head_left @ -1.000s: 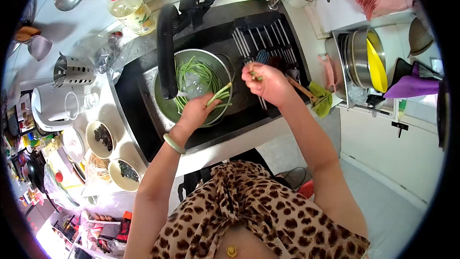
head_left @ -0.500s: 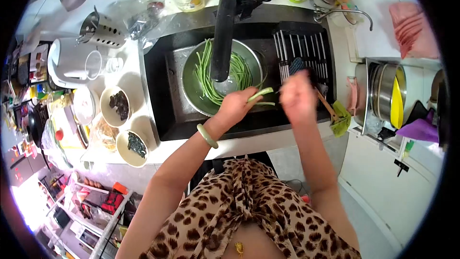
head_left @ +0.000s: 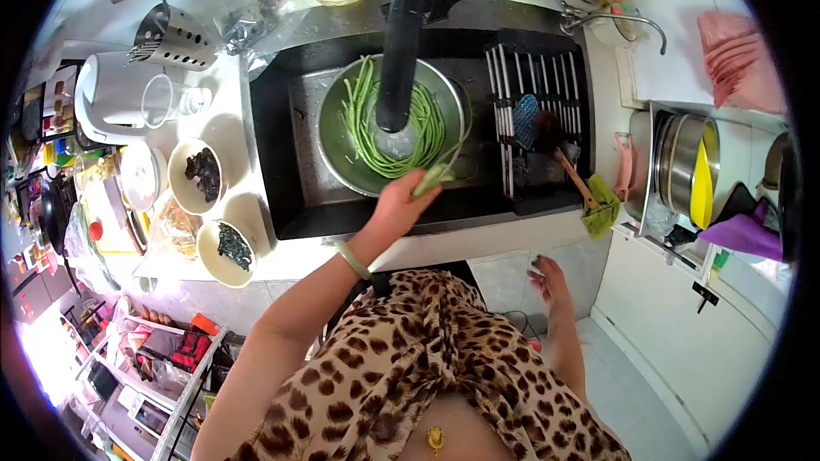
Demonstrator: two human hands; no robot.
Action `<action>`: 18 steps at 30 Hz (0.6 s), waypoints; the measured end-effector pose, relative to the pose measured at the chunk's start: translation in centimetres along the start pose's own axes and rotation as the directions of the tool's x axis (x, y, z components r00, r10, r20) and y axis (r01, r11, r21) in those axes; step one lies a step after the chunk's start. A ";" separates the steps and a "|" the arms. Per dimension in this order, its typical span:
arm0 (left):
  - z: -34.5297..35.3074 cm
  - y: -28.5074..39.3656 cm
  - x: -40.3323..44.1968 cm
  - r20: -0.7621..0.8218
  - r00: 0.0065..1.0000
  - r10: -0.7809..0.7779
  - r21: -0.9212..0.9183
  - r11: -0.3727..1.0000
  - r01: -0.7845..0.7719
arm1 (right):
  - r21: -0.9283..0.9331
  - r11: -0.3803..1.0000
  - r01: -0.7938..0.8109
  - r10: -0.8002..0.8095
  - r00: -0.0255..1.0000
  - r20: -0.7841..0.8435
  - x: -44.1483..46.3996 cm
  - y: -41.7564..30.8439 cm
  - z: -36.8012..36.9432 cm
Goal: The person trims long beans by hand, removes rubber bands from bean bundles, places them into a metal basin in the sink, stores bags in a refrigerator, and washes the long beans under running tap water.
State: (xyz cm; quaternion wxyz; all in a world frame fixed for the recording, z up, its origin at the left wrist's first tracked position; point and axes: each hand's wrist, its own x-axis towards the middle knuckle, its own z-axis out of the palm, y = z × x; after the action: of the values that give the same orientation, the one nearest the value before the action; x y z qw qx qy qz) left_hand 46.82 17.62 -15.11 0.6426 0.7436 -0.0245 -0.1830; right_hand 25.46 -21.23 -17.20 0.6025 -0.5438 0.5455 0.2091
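My left hand (head_left: 400, 209) is closed around a few long green beans (head_left: 436, 177) at the front rim of a metal bowl (head_left: 328, 154). More green beans (head_left: 427, 124) lie coiled in the bowl, partly hidden by the black faucet (head_left: 399, 51). The bowl stands in the black sink (head_left: 278, 154). Off to the right, below the counter edge, my right hand (head_left: 551, 282) hangs in the air with its fingers loosely apart. I see nothing held in it.
A roll-out rack (head_left: 504, 77) with a blue-and-brown brush (head_left: 536, 124) covers the sink's right side. At left stand two bowls of dark food, one bowl (head_left: 175, 175) behind the other bowl (head_left: 224, 273). A green cloth (head_left: 602, 209) hangs at the right edge.
My right hand has moved from over the sink down and toward me, past the counter edge. My left hand, still holding beans, has shifted slightly left and toward me.
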 end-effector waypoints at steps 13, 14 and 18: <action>-8.6 -5.0 4.9 -0.442 0.724 -0.530 -0.785 0.620 -0.026 | -0.405 0.717 0.567 -0.636 0.770 -0.050 -5.1 -13.6 9.1; -9.0 -5.7 5.9 -0.445 0.720 -0.533 -0.779 0.627 -0.016 | -0.342 0.672 0.656 -0.667 0.738 0.105 -4.9 -15.0 11.8; -10.3 -12.3 11.2 -0.519 0.722 -0.457 -0.592 0.802 0.081 | -0.430 0.267 0.862 -0.652 0.490 0.579 -1.5 -19.4 23.6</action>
State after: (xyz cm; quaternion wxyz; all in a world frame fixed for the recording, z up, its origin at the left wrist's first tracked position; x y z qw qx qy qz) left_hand 57.99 26.48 -28.56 0.7551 0.5476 0.3603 -0.0133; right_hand 51.54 -6.11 -11.95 0.4534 -0.8787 0.0007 0.1495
